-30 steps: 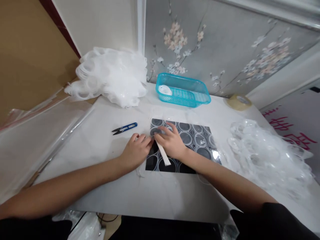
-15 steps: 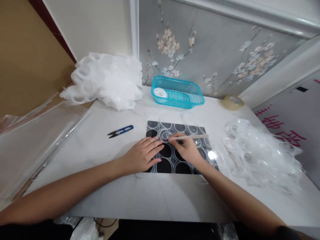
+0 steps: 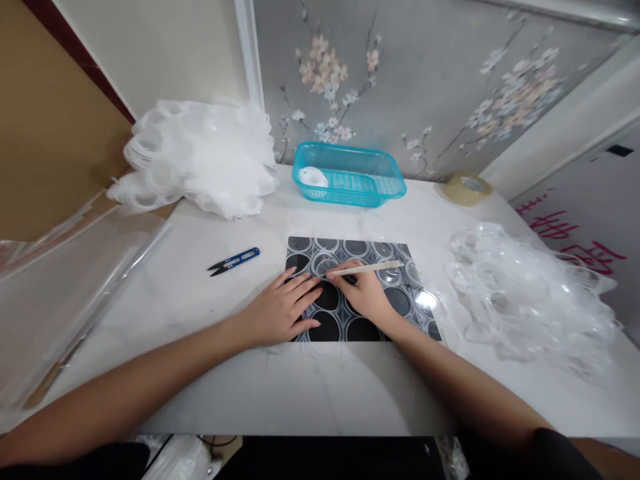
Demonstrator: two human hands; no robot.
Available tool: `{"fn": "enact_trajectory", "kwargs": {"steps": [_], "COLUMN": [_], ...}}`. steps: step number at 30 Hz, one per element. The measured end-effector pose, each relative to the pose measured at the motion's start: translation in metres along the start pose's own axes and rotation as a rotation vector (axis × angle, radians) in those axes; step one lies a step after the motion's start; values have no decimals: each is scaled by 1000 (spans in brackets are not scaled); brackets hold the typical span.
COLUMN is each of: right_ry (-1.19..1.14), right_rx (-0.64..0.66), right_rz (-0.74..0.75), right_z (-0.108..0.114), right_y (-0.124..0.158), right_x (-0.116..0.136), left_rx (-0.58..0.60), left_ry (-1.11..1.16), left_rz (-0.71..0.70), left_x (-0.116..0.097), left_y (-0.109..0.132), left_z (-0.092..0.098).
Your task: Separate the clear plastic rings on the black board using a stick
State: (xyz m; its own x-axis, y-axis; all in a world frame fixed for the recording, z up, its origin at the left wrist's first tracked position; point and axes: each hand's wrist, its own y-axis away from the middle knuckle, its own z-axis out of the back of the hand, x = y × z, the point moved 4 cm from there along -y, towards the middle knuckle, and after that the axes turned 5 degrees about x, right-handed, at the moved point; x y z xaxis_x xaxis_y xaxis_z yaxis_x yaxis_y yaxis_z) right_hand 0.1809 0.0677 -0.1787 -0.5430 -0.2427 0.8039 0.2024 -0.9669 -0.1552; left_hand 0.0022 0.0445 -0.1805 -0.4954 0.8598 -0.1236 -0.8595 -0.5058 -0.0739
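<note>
my left hand (image 3: 285, 310) hides much of the left edge of the dark sheet (image 3: 360, 250), and my right hand (image 3: 365, 295) covers circles in its middle. my fingers hide part of the stick (image 3: 383, 267); whether its tip touches the sheet i cannot tell. the white round thing (image 3: 311, 177) in the basket (image 3: 373, 195) is too small to name. the picture's left edge cuts off the clear film (image 3: 75, 280).

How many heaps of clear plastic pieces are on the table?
2. The left heap sits left of the blue basket; the right heap lies right of the patterned sheet.
</note>
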Motion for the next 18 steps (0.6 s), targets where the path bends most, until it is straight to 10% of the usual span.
{"fn": "enact_trajectory", "kwargs": {"steps": [8, 14, 18], "right_ry": [651, 643, 387], "right_rx": [161, -344, -578], "right_rz": [398, 65, -51], "right_z": [-13, 74, 120], "right_y": [-3, -62, -44], "right_x": [21, 7, -12], "left_rx": [28, 62, 57], "left_ry": [32, 53, 37], "left_rz": [-16, -30, -28], "left_x": [-2, 0, 4], "left_y": [-1, 1, 5], "left_z": [0, 0, 2]}}
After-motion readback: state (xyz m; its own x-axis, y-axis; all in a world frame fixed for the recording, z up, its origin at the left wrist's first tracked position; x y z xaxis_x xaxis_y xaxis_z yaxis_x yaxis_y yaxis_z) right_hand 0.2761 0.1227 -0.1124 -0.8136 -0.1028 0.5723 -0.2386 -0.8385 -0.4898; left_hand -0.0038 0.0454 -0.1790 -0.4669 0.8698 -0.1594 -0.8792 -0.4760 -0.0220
